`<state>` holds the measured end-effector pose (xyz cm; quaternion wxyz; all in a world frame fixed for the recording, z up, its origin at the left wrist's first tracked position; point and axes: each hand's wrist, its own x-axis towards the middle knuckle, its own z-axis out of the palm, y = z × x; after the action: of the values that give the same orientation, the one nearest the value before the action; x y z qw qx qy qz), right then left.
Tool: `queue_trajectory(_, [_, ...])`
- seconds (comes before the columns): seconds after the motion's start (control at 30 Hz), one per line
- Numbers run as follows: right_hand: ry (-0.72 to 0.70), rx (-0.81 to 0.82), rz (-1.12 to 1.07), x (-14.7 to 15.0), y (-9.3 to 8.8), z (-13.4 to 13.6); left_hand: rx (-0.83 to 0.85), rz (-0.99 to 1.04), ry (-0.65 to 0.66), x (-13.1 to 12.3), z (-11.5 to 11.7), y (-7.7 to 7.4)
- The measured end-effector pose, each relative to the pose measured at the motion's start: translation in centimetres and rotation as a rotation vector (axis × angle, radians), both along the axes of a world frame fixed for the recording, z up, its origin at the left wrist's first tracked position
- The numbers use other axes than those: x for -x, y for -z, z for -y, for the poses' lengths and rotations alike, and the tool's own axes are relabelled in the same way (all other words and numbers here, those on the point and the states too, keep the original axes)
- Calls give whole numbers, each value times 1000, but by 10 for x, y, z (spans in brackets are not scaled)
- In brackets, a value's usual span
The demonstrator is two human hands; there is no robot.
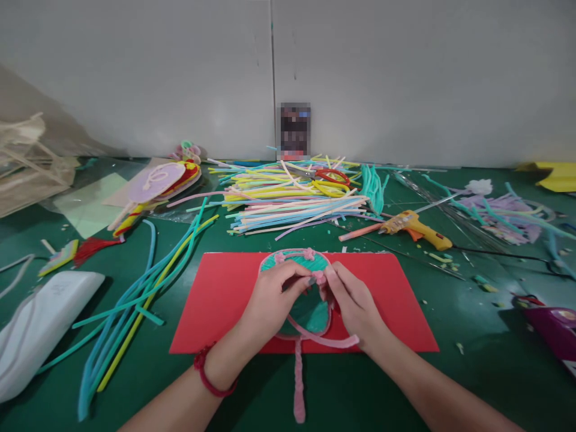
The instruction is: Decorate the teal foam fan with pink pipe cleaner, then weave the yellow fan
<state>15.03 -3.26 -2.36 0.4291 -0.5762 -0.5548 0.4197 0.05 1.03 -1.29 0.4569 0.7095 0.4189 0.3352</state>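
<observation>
My left hand (272, 297) and my right hand (357, 300) meet over a round fan, both closed in a pinch. Between their fingertips is a pink pipe cleaner (335, 342), bunched into a small knot at the pinched part, with its loose tail curving below. Under them lies the fan (318, 315), its turquoise fuzzy face edged in pink, with small pink flower shapes near the top. Its pink wrapped handle (299, 384) points toward me. A red sheet (225, 300) lies beneath the fan. My hands cover part of the fan's middle.
A heap of pipe cleaners (297, 210) with scissors (333, 177) on top lies behind. The yellow glue gun (418, 228) sits right, its cord trailing away. Loose strands (148, 294) and a white device (49, 324) lie left. A purple fan (155, 182) rests farther back.
</observation>
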Motion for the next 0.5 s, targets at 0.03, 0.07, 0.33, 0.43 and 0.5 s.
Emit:
queue_trajectory(0.03, [-15,6,1,-2,-1,-1,19,1,9,0,0,0])
queue_trajectory(0.07, [-40,9,10,-4,-3,-2,32,-2,20,0,-1,0])
queue_trajectory(0.33, [-239,50,-16,-14,-11,-7,55,-39,94,1,-2,-4])
queue_trajectory(0.43, [-183,38,-22,-11,-6,-6,82,-30,102,1,-2,-5])
queue_trajectory(0.5, [-151,37,-10,-8,-3,-5,103,-22,119,0,-1,-4])
